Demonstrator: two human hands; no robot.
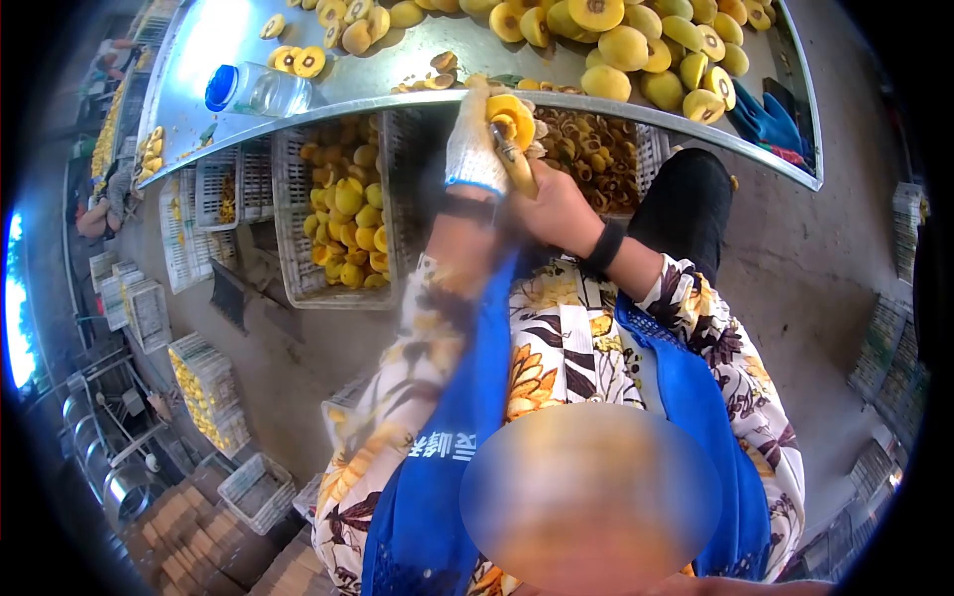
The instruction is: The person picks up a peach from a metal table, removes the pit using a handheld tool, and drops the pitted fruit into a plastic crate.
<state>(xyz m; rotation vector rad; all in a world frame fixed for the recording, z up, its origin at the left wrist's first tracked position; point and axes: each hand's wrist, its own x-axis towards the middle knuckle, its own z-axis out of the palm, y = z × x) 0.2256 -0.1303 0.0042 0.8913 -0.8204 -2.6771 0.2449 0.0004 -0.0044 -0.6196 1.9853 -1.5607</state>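
Observation:
My left hand point(471, 149), in a white knitted glove, is closed round a yellow fruit half point(517, 111) at the near edge of the metal table point(378, 103). My right hand point(568, 211) is bare and wrapped round the handle of a small tool point(515, 169). The tool's metal end meets the fruit; its tip is hidden. Under the table edge, a crate point(290, 268) of yellow fruit pieces lies to the left of my hands. Brownish-orange scraps point(594, 149) fill another container to the right.
Whole and halved yellow fruits point(624, 48) are heaped on the table's far side. A blue-capped bottle point(283, 93) lies at the left, and a blue cloth point(763, 121) at the right. Stacked crates point(211, 392) stand left on the floor. Another person point(117, 189) is at far left.

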